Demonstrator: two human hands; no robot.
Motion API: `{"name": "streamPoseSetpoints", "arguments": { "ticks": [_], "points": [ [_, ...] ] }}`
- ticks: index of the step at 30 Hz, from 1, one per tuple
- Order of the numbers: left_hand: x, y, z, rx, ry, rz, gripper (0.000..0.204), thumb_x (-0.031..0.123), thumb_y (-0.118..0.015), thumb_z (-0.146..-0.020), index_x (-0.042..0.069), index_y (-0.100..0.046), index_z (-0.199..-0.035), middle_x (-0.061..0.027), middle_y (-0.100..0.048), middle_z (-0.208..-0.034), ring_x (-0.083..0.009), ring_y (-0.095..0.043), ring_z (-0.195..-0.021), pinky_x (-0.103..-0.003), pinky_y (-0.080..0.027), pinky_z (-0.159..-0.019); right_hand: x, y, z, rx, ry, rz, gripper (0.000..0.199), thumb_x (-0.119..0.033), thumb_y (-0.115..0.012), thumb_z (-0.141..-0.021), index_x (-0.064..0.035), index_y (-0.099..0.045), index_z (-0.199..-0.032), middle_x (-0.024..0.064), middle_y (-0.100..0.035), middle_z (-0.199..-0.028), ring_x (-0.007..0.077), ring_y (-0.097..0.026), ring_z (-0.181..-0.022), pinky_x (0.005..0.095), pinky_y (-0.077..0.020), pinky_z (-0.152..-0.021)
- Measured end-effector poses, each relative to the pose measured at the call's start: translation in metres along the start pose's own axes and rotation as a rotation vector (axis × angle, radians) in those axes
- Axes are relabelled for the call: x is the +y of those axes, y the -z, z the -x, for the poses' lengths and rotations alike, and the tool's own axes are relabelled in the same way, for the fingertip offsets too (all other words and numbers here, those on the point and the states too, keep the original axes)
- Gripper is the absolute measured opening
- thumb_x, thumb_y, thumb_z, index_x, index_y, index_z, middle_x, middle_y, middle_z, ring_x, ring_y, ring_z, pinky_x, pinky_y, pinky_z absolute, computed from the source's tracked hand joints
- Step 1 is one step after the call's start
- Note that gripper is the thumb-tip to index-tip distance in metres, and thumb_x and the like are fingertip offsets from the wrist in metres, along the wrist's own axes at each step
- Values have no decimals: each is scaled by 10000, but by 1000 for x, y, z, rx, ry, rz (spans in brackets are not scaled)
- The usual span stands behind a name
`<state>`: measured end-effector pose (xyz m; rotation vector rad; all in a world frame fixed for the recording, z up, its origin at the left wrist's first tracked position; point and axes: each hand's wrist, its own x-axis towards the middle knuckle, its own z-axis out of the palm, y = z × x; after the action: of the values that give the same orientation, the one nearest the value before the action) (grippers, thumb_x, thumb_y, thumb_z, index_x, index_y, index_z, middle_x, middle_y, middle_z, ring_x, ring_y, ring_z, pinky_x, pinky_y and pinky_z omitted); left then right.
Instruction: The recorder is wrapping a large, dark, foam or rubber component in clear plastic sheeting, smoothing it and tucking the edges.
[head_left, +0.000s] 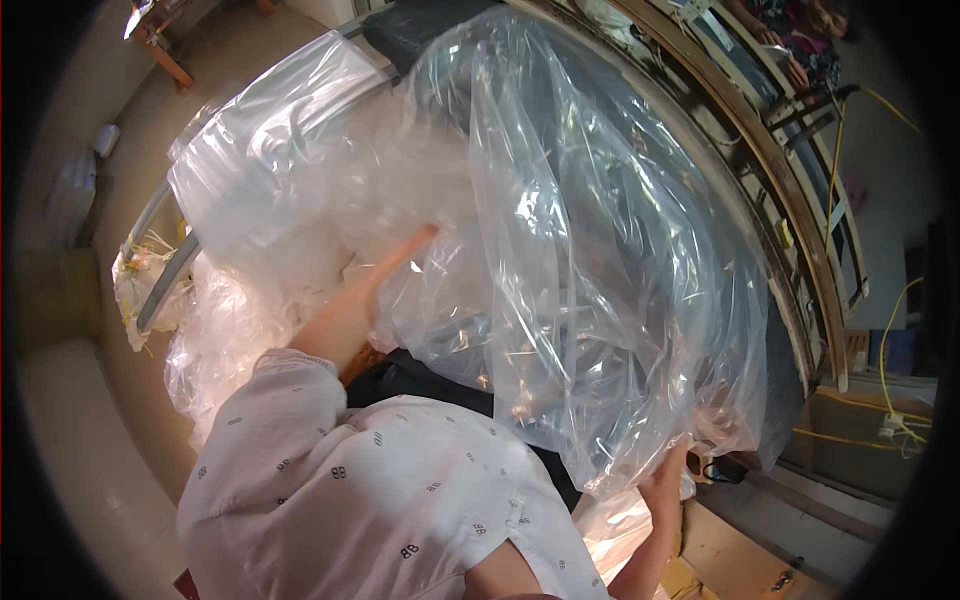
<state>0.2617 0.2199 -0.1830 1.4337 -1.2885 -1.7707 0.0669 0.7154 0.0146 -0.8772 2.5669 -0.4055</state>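
A large clear plastic sheet [540,250] spreads in loose, shiny folds over a dark worktop in front of me. My left hand [425,238] reaches into the plastic on the left; film and blur cover its fingers, so I cannot see what they do. At the lower right, my right hand [668,480] grips the near edge of the sheet, its fingertips partly behind the film. More clear plastic [280,130] is heaped hazily over the far left, and a crumpled bunch [240,320] hangs beside my left forearm.
A grey curved bar [165,285] sticks out at the left. Along the far right runs a long wooden frame [790,210]. Yellow cords [885,340] hang past it. A dark looped object [725,472] lies beside my right hand. Another person [795,40] is at the upper right.
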Motion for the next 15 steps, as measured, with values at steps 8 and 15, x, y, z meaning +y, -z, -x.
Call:
{"name": "streamPoseSetpoints", "arguments": {
  "ticks": [8, 15],
  "points": [
    [-14, -63, 67, 112, -134, 27, 477, 314, -523, -841, 9, -450, -1201, -113, -469, -1201, -224, -435, -1092, -377, -376, -902, 1, -8, -57, -300, -81, -46, 721, -168, -683, -654, 11, -368, -1278, 172, -421, -1252, 282, -405, -1161, 345, -341, -933],
    [-23, -140, 130, 543, -150, -15, 457, 295, -533, -833, 3, -465, -1178, -112, -486, -1174, -218, -451, -1060, -370, -386, -883, -74, -16, -138, -466, 257, -24, 655, -165, -661, -686, 8, -395, -1259, 158, -439, -1242, 263, -417, -1151, 335, -337, -938]
  ]
}}
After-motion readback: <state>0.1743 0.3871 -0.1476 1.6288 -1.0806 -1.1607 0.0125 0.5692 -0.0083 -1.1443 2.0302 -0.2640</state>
